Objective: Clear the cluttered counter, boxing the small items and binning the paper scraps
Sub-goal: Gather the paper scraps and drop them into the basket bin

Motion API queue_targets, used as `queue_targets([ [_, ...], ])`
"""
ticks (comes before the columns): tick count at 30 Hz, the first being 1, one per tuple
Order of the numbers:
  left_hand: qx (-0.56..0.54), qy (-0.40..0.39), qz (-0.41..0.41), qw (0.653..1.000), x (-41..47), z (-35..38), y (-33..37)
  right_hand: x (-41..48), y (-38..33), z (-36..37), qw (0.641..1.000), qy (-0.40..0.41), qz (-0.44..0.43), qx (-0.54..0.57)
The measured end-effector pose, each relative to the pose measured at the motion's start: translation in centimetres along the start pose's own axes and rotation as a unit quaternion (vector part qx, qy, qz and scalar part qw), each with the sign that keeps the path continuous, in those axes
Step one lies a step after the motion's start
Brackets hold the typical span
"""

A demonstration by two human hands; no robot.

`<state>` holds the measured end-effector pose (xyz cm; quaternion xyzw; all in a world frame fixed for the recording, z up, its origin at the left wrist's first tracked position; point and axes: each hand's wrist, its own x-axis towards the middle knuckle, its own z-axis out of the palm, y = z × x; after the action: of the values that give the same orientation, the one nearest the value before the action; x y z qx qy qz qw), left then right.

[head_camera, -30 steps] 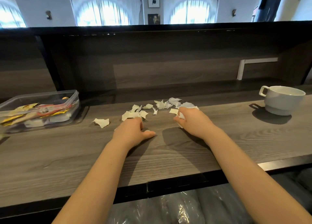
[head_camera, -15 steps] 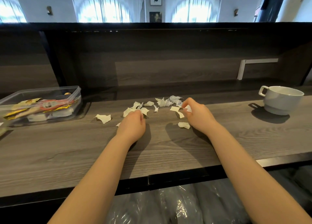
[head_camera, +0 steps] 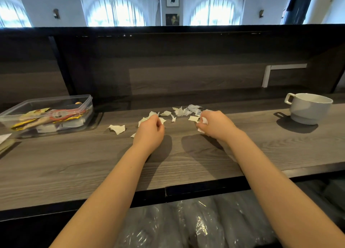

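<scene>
On my right hand (head_camera: 214, 125) the fingers curl round some paper scraps (head_camera: 181, 111); the rest lie strewn mid-counter (head_camera: 74, 163), my left hand (head_camera: 149, 131) curled among them, grip unclear

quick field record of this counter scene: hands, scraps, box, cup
left hand: fingers curled among the paper scraps; grip unclear
right hand: pinches a white scrap
plastic box: far left, open top, holds sachets
loose scrap: alone, between plastic box and left hand
cup: white, upright, far right
plastic bag: below the counter's front edge
</scene>
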<state>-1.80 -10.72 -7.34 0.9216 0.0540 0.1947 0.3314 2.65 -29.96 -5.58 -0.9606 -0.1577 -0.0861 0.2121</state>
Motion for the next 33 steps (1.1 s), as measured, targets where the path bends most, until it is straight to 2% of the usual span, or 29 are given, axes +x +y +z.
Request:
queue_targets([
  [3,-0.007,0.031,-0.002,0.999,0.2,-0.9,0.9,-0.2,-1.6,-0.8,0.997,0.053,-0.031,0.037],
  [7,-0.036,0.073,0.008,0.997,-0.9,-2.9,1.6,-2.1,-4.3,-0.8,0.995,0.068,-0.050,0.061],
  [11,-0.136,0.118,-0.017,0.984,-3.6,-5.1,1.0,-4.7,-7.4,-0.2,0.983,0.098,-0.067,0.140],
  [18,-0.182,0.139,-0.020,0.973,-11.3,-9.5,-2.3,-10.8,-13.9,1.7,0.955,0.117,-0.109,0.251],
  [23,-0.188,0.164,-0.015,0.968,-17.8,-13.1,-6.9,-15.5,-18.3,4.7,0.934,0.069,-0.143,0.319],
  [26,-0.179,0.187,-0.052,0.965,-21.7,-14.7,-10.4,-18.1,-20.6,7.4,0.930,0.028,-0.148,0.336],
  [33,-0.127,0.201,-0.148,0.960,-29.3,-16.5,-19.4,-23.0,-25.9,15.8,0.917,-0.127,-0.145,0.350],
])
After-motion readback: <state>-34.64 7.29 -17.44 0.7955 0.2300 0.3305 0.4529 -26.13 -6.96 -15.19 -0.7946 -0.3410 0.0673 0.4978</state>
